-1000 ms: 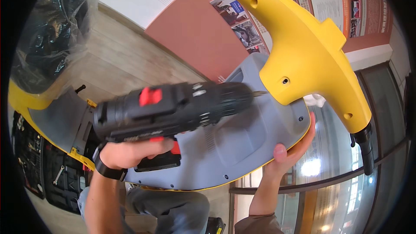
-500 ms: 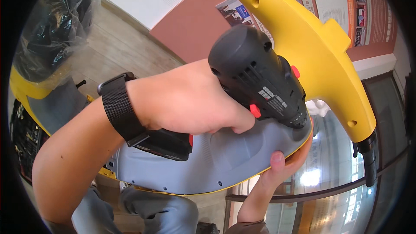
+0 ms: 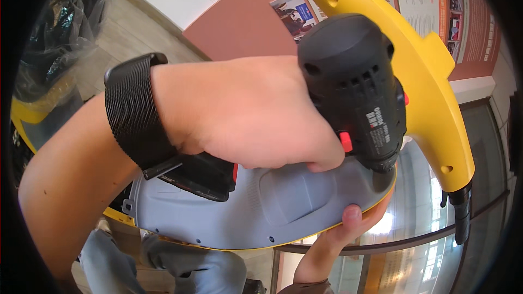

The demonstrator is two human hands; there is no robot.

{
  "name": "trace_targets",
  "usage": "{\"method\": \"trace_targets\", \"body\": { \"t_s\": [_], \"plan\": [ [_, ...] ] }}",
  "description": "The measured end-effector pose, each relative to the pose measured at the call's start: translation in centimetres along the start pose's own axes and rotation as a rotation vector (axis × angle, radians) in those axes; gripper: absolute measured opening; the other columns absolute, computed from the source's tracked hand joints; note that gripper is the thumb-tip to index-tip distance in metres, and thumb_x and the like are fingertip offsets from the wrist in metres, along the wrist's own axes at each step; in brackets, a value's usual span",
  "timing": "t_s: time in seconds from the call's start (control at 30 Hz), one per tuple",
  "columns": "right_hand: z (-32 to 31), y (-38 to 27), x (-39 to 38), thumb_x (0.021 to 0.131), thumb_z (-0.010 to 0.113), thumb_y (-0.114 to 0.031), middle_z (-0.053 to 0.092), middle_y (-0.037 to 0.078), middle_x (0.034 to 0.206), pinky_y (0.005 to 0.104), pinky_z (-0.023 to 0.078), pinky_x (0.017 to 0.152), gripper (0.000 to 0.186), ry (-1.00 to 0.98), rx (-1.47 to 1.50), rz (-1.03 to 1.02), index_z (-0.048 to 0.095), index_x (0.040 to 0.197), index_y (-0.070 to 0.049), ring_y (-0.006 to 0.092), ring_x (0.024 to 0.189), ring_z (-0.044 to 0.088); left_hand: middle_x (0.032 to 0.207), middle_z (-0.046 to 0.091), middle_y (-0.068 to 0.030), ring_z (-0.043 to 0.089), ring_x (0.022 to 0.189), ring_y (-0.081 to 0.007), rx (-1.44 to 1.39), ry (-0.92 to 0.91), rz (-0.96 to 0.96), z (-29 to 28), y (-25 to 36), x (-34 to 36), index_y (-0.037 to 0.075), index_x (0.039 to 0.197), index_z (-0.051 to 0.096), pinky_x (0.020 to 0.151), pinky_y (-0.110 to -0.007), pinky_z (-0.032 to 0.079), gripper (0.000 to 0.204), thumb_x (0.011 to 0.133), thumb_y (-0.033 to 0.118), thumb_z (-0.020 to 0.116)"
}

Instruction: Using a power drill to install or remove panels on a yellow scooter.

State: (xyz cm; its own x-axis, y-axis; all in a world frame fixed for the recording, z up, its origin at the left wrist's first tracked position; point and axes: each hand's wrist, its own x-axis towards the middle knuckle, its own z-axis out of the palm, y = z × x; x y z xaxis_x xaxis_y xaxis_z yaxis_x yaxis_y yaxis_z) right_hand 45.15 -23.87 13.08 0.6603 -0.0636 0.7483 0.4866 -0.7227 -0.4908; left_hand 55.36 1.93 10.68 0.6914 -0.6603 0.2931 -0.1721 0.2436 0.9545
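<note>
My left hand [image 3: 256, 114], with a black mesh watch band at the wrist, is wrapped round the handle of a black cordless drill [image 3: 348, 71]. The drill's red direction button shows beside a finger, and its battery sticks out under the wrist. Its nose points down at the rounded right end of a grey panel [image 3: 234, 212] with a yellow rim; the tip is hidden. My right hand [image 3: 357, 220] grips that rim from below, thumb on the grey face and fingers underneath. Behind the drill stands a yellow handlebar housing [image 3: 403, 54] with black grips and levers.
A plastic-wrapped dark part [image 3: 60, 38] on a yellow and grey body stands at the left. Glossy glass with a dark frame [image 3: 348, 250] lies at the right. A reddish-brown printed board [image 3: 234, 22] is behind. Legs in grey-blue trousers [image 3: 207, 269] show below.
My left hand and the drill have shifted right, and the drill stands more upright. The grey panel sits a little lower in the view. My right hand keeps its grip on the rim.
</note>
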Motion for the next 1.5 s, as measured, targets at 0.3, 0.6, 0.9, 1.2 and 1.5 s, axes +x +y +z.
{"method": "trace_targets", "body": {
  "t_s": [0.3, 0.6, 0.9, 1.2, 1.5],
  "plan": [
    [-0.1, 0.1, 0.0, 0.067, 0.084, -0.07, 0.051, 0.017, 0.144, 0.0429, 0.045, 0.108, 0.125, 0.018, -0.041, 0.006, 0.038, 0.154, 0.006, 0.0292, 0.131, 0.055, 0.057, 0.057, -0.0006, 0.053, 0.051, -0.0105, -0.029, -0.037, -0.138, -0.5, 0.6, -0.3, 0.003, 0.069, 0.065, 0.051, -0.028, 0.044, 0.016, 0.079, 0.015, 0.07],
    [0.4, -0.2, 0.0, 0.066, 0.086, -0.068, 0.051, 0.017, 0.144, 0.0437, 0.045, 0.108, 0.125, 0.012, 0.019, 0.021, 0.037, 0.154, 0.006, 0.0297, 0.132, 0.054, 0.078, 0.065, -0.0118, 0.063, 0.073, -0.0239, 0.088, 0.094, 0.508, 0.7, -2.8, 1.5, 0.002, 0.079, 0.067, 0.067, -0.038, 0.051, 0.015, 0.084, 0.016, 0.067],
    [0.2, 0.0, -0.1, 0.068, 0.085, -0.069, 0.051, 0.017, 0.144, 0.043, 0.044, 0.108, 0.124, 0.011, 0.007, 0.012, 0.039, 0.153, 0.006, 0.0299, 0.131, 0.054, 0.087, 0.066, -0.0127, 0.063, 0.079, -0.0286, 0.268, 0.122, 0.776, 0.6, -4.1, 0.6, 0.001, 0.095, 0.066, 0.07, -0.039, 0.052, 0.014, 0.083, 0.008, 0.069],
    [0.3, 0.0, -0.1, 0.068, 0.085, -0.072, 0.052, 0.015, 0.142, 0.0424, 0.045, 0.107, 0.124, 0.017, -0.019, 0.002, 0.04, 0.152, 0.007, 0.0286, 0.13, 0.054, 0.091, 0.072, -0.0089, 0.065, 0.079, -0.0189, 0.029, 0.141, 0.555, 1.4, -3.5, 0.2, 0.001, 0.111, 0.07, 0.071, -0.034, 0.053, 0.034, 0.077, -0.001, 0.072],
    [0.3, -0.1, -0.1, 0.067, 0.084, -0.073, 0.052, 0.015, 0.14, 0.0416, 0.046, 0.106, 0.126, 0.023, -0.034, 0.009, 0.039, 0.152, 0.007, 0.0278, 0.129, 0.055, 0.088, 0.071, -0.0059, 0.062, 0.079, -0.0135, -0.153, 0.067, 0.409, 1.4, -3.8, 0.4, 0.001, 0.109, 0.07, 0.07, -0.033, 0.053, 0.032, 0.077, -0.003, 0.072]
  ]
}}
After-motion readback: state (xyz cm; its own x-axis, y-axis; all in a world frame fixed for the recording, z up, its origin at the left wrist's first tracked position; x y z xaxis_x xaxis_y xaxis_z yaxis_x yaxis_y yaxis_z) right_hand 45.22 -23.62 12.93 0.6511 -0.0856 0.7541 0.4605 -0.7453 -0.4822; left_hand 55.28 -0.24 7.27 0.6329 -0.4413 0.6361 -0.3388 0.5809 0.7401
